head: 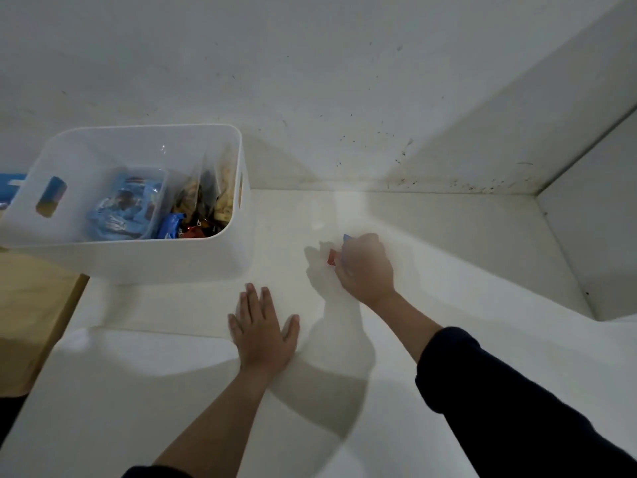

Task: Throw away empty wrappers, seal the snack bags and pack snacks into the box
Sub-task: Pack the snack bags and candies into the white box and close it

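The task is judged to be near its end. The white plastic storage box with cut-out handles (138, 201) is seen standing at the left of the pale glossy counter (448, 236), and it is already filled: light-blue snack packets (120, 208) are held in an inner tray at its left, clear sealed bags of pale and dark snacks (210, 191) are stood upright along its right wall, and a few small blue and red wrapped pieces (182, 229) are lodged at the near side. No loose snack bags are seen on the counter. What appears to be left is a small crumpled bundle of red, blue and clear wrappers (332, 257), which is gripped in the closed right hand (365, 267), well apart from the box; disposal of it is judged to be the remaining step, though no bin is in view. The left hand (265, 332) is laid flat and open on the counter, with nothing held. The counter is bare otherwise and is backed by a scuffed, speckled white wall (310, 81); a corner is formed at the right, and a wooden surface (31, 305) is seen below the left edge.
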The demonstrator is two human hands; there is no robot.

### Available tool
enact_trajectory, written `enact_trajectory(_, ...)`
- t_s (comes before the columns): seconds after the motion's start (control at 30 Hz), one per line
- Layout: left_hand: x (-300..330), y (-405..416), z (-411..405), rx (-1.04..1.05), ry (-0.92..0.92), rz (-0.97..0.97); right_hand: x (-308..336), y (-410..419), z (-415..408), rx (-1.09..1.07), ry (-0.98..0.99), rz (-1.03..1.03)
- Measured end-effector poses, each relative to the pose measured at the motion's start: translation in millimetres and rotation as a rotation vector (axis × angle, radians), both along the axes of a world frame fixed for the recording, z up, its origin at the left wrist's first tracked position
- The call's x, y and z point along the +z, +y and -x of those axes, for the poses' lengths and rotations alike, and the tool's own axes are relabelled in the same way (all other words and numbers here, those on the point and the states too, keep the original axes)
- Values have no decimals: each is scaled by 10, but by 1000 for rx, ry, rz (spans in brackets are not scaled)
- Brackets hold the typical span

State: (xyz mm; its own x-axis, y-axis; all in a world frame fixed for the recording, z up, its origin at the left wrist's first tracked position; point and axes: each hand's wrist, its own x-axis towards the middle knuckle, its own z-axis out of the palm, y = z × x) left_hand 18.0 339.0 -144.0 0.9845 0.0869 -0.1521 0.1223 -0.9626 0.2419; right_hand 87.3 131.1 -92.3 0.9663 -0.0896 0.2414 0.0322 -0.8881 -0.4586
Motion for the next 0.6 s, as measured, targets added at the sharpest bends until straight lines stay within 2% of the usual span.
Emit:
enact_trajectory(0.17,6,5,-3,14,16,20,-306,33,-105,54,213,267)
enact_trajectory(0.33,12,9,-9,21,-19,2,-439,172,82,34,117,347)
enact_trajectory(0.47,-2,10,-5,7,-23,-6,-488,109,102,181,57,407)
enact_trajectory(0.53,-7,10,-3,11,-31,-8,-457,-1,79,246,95,275)
enact_trajectory(0.6,-13,3,-3,9,-38,-16,-321,-96,-8,197,214,-54)
